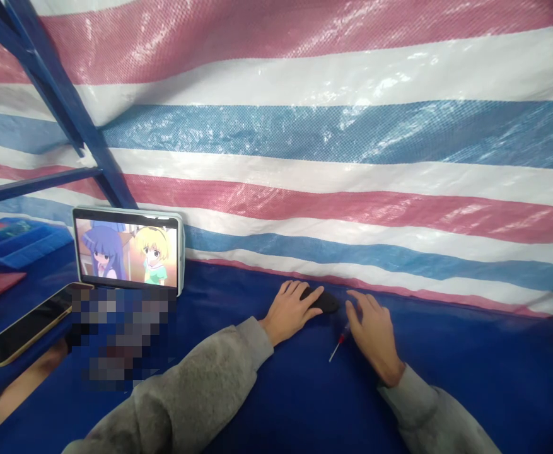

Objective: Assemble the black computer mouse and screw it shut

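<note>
My left hand (291,312) lies over a flat, dark, rounded object (326,301) on the blue tabletop. Its thumb and index finger straddle the object, whose right end pokes out between them; the rest is covered by the hand, and its kind does not show clearly. My right hand (373,328) hovers just to the right, fingers apart and slightly curled. By its thumb is a small screwdriver (340,340) with a red collar and a thin shaft pointing toward me. Part of the screwdriver's handle is hidden beside the right hand.
A tablet (127,249) in a pale case stands at the left, playing a cartoon. A phone (30,325) lies near it, beside a blurred-out patch. Blue trays (25,243) sit farther left. Striped sheeting (333,132) hangs behind the table (295,397), with a blue metal frame (53,88) at the left.
</note>
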`<state>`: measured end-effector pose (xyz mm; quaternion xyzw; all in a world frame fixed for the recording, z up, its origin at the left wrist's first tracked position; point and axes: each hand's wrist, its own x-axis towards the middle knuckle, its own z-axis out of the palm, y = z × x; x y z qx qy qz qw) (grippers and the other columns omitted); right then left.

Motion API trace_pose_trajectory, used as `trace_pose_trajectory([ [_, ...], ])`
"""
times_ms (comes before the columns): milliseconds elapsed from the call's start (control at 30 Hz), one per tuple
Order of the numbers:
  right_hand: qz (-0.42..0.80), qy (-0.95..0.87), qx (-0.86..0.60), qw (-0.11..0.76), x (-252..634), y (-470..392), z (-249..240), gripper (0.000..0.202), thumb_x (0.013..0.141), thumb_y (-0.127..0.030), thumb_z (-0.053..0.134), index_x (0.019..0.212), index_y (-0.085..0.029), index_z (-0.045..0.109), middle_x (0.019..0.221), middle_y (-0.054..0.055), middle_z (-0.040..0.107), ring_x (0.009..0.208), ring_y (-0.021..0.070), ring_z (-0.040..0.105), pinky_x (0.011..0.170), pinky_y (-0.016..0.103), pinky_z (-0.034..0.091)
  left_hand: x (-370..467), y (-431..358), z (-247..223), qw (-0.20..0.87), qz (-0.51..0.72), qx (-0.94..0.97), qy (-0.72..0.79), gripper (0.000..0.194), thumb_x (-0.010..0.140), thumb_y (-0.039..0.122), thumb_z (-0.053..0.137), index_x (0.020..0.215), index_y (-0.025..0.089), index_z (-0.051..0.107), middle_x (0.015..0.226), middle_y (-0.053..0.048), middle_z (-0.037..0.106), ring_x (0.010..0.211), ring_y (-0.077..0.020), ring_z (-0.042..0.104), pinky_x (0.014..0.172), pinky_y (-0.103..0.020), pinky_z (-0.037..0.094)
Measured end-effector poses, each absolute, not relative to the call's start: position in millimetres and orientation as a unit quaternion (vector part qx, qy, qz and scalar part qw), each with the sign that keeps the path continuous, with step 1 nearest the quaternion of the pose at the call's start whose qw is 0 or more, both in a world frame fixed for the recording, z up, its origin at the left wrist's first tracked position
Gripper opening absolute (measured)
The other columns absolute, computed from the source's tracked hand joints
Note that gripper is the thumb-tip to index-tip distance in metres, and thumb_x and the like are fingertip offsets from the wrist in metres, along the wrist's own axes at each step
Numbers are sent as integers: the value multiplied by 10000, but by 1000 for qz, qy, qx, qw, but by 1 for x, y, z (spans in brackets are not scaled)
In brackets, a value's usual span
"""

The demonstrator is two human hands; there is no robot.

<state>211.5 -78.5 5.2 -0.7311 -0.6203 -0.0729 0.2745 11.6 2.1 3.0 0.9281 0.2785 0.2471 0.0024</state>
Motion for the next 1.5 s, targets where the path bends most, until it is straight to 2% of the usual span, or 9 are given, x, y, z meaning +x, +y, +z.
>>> trace_pose_trajectory([
  [133, -9, -601, -794, 89, 200, -81, 18, 364, 926, -373, 416, 1163, -175, 609, 908, 112, 737, 788, 265, 697, 693, 358, 432, 12, 2, 3, 14, 250, 929, 273, 358, 1005, 400, 459, 1323, 246, 517, 1319, -102, 546, 1205, -244, 532, 1016, -414, 424],
  [233, 21, -584, -811, 30, 199, -80, 22, 380, 918, -351, 406, 1213, -197, 589, 873, 125, 740, 750, 274, 703, 620, 328, 411, 12, 2, 1, 30, 259, 929, 264, 357, 1002, 376, 475, 1326, 232, 517, 1368, -107, 525, 1267, -243, 501, 1054, -408, 414],
  [333, 33, -590, -804, 65, 212, -71, 35, 316, 904, -305, 409, 1064, -213, 665, 862, 116, 743, 776, 278, 704, 625, 325, 417, 11, 3, -1, 42, 270, 930, 245, 348, 1002, 348, 476, 1327, 232, 522, 1397, -103, 512, 1323, -246, 458, 1095, -423, 390],
  [467, -21, -606, -745, 279, 232, -52, 81, 365, 908, -431, 450, 1051, -187, 679, 781, 82, 734, 725, 236, 693, 669, 316, 455, 11, 5, -1, 56, 283, 930, 230, 333, 999, 332, 483, 1303, 212, 550, 1377, -108, 531, 1314, -240, 470, 1112, -415, 381],
  [567, -29, -618, -710, 337, 232, -43, 115, 360, 883, -461, 490, 998, -186, 692, 681, 51, 707, 616, 208, 669, 662, 315, 464, 10, 6, -3, 65, 284, 932, 214, 330, 999, 333, 484, 1299, 216, 555, 1371, -104, 534, 1302, -236, 478, 1109, -414, 386],
  [800, -1, -623, -701, 348, 220, -50, 128, 369, 885, -464, 502, 1004, -175, 698, 646, 44, 700, 555, 190, 647, 645, 309, 467, 10, 7, -3, 83, 283, 928, 227, 326, 995, 318, 485, 1305, 237, 546, 1365, -98, 534, 1281, -255, 494, 1082, -449, 411],
  [1033, -36, -591, -712, 377, 233, -49, 120, 384, 889, -495, 502, 1013, -178, 679, 801, 77, 741, 617, 207, 686, 686, 326, 472, 10, 5, 2, 102, 290, 904, 298, 315, 951, 257, 548, 1264, 217, 556, 1288, -91, 589, 1183, -250, 563, 1033, -441, 446],
  [1400, 157, -673, -680, 246, 231, -45, 107, 257, 842, -408, 507, 809, -205, 661, 472, -29, 607, 462, 179, 628, 581, 288, 459, 9, 7, 1, 126, 298, 903, 282, 358, 922, 244, 599, 1276, 221, 552, 1317, -83, 565, 1225, -249, 527, 1075, -436, 413],
  [1500, 141, -658, -691, 265, 233, -45, 108, 258, 839, -412, 505, 822, -205, 659, 499, -27, 623, 476, 179, 638, 581, 284, 453, 8, 7, 1, 125, 302, 906, 269, 353, 918, 239, 604, 1268, 220, 563, 1324, -87, 560, 1232, -251, 521, 1073, -440, 413],
])
